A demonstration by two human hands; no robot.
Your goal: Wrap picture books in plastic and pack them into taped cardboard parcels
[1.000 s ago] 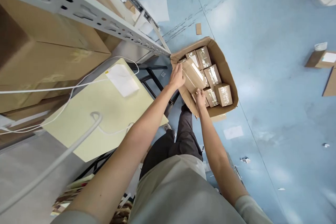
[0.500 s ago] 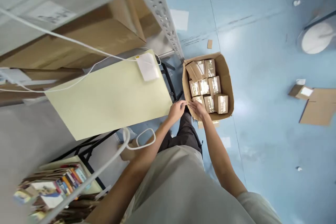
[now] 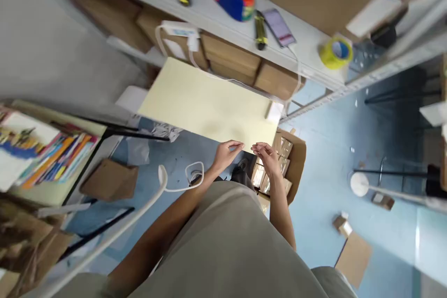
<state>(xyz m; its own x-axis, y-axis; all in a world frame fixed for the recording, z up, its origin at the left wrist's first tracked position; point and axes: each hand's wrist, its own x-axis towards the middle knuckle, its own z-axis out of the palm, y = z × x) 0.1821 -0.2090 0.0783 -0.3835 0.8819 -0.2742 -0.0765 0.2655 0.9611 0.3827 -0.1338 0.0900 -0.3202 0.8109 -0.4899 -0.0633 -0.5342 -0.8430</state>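
My left hand (image 3: 225,156) hovers near the front edge of a pale yellow tabletop (image 3: 206,98), its thumb and forefinger tips pinched together. Just right of it, my right hand (image 3: 268,157) has its fingers curled in and pressed close. The fingertips of both hands face each other across a small gap. Whether anything thin is between them cannot be made out. Below and beyond my right hand, an open carton (image 3: 297,167) stands on the floor with several small taped boxes (image 3: 259,174) inside, partly hidden by my forearm. A small white item (image 3: 275,111) lies at the table's right corner.
Behind the table, a shelf (image 3: 216,18) carries a phone (image 3: 279,27), yellow tape (image 3: 335,53) and black-and-yellow cutters (image 3: 260,30). Books (image 3: 63,158) fill a lower surface at left. A white curved arm (image 3: 139,214) crosses near my left forearm. Flattened cardboard (image 3: 354,259) lies at right.
My view has swung left toward the table and shelf. My hands have left the carton's rim and are now by the table's front edge, a little farther apart.
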